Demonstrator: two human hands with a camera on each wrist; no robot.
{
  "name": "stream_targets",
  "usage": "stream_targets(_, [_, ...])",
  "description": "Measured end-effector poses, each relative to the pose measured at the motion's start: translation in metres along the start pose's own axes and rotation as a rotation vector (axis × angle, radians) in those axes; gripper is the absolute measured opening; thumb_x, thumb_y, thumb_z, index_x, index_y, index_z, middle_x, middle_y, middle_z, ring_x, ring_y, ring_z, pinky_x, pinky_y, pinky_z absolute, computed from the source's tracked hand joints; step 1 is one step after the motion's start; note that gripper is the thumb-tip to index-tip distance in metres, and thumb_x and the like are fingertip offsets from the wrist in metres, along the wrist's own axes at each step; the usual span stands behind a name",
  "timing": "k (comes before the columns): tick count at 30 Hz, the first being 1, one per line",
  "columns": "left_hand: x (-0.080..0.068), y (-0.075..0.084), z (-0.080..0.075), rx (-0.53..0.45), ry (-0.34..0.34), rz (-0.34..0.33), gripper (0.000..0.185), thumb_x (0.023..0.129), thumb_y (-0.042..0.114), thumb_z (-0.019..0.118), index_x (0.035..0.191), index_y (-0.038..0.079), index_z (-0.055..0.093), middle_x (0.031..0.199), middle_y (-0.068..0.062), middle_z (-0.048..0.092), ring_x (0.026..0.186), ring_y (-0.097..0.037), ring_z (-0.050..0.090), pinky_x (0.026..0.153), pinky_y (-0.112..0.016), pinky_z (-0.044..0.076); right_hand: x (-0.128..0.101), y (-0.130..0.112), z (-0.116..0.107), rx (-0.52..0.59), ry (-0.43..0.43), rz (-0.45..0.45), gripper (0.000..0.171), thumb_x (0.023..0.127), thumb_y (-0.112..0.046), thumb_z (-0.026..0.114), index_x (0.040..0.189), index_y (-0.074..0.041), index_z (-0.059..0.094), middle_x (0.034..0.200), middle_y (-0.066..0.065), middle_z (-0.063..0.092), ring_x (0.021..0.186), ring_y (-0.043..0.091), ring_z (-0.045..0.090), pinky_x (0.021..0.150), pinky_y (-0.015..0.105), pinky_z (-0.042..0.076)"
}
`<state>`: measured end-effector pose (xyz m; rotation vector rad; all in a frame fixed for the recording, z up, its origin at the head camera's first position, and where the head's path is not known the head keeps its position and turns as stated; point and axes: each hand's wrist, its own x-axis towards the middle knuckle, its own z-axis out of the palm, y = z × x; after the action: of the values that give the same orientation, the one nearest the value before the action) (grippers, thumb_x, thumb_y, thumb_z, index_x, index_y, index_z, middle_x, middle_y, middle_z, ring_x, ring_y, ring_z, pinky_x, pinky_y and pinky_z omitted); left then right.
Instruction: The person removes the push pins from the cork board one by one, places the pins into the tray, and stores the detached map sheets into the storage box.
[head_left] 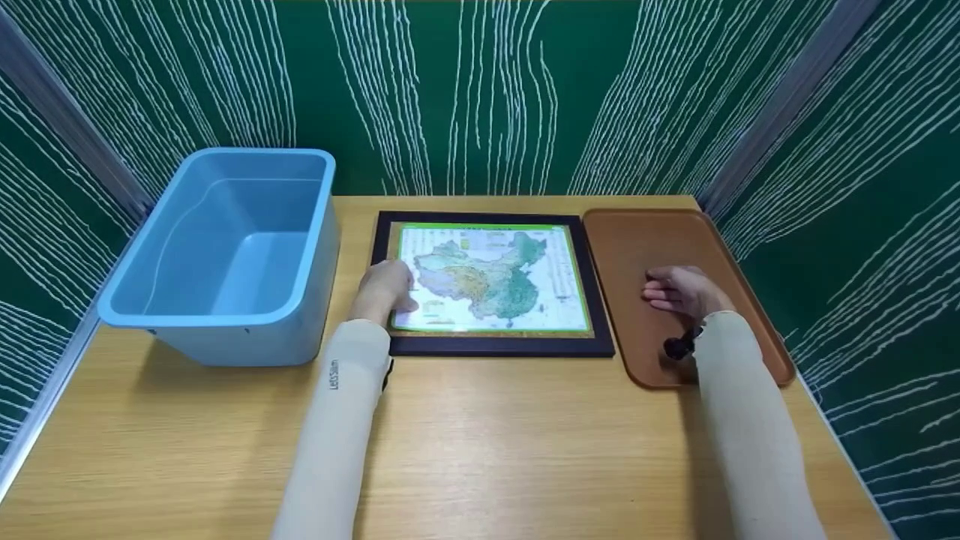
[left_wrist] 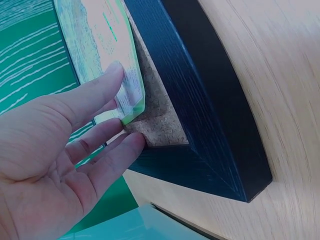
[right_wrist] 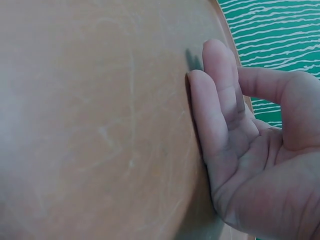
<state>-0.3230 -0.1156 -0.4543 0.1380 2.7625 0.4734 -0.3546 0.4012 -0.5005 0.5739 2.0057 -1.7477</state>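
A printed map (head_left: 480, 277) with a green border lies over a dark-framed cork board (head_left: 495, 346). At the board's left side my left hand (head_left: 386, 289) pinches the map's lower left corner, thumb on top and fingers beneath. The left wrist view shows that corner of the map (left_wrist: 132, 107) bent up, with bare cork (left_wrist: 162, 120) beside it. My right hand (head_left: 682, 291) is low over the brown tray (head_left: 637, 232), its outer fingers (right_wrist: 207, 107) along the tray surface. The tips of thumb and index finger are hidden in the right wrist view, so I cannot tell what they hold.
A deep blue plastic bin (head_left: 319, 285) stands left of the board. The tray sits close against the board's right side. Green walls with white wavy lines (head_left: 510, 97) rise behind and at both sides of the wooden table (head_left: 510, 442).
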Motion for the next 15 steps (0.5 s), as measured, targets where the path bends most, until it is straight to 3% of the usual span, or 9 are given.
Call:
stream_targets(3, [0.0008,-0.0005,0.0001,0.043,0.0,0.009,0.025,0.089,0.019,0.08,0.108,0.005,0.073,0.12,-0.014,0.067,0.113,-0.032,0.059,0.098,-0.043,0.049,0.0012,0.0003,-0.0001,0.003,-0.005,0.0,0.033,0.103,-0.026,0.06,0.127,-0.003,0.055,0.086,0.002,0.073,0.081,0.016,0.074,0.082,0.03,0.058])
stream_targets(7, [0.0019,-0.0004,0.0008,0.046,0.005,0.007,0.029,0.089,0.019,0.081,0.113,0.005,0.073,0.122,-0.013,0.068,0.115,-0.032,0.06,0.1,-0.043,0.048,0.0016,0.0004,-0.0008,0.021,-0.012,0.003,0.033,0.104,-0.026,0.06,0.127,-0.002,0.056,0.086,0.002,0.074,0.081,0.016,0.074,0.082,0.03,0.058])
stream_targets(15, [0.0005,0.0013,0.002,-0.019,-0.001,-0.029,0.036,0.089,0.016,0.08,0.122,0.003,0.071,0.13,-0.014,0.065,0.12,-0.034,0.058,0.102,-0.044,0.047,-0.0004,-0.0006,-0.0017,0.045,-0.025,0.011,0.035,0.105,-0.025,0.058,0.132,-0.004,0.052,0.089,0.004,0.073,0.083,0.017,0.074,0.083,0.031,0.058])
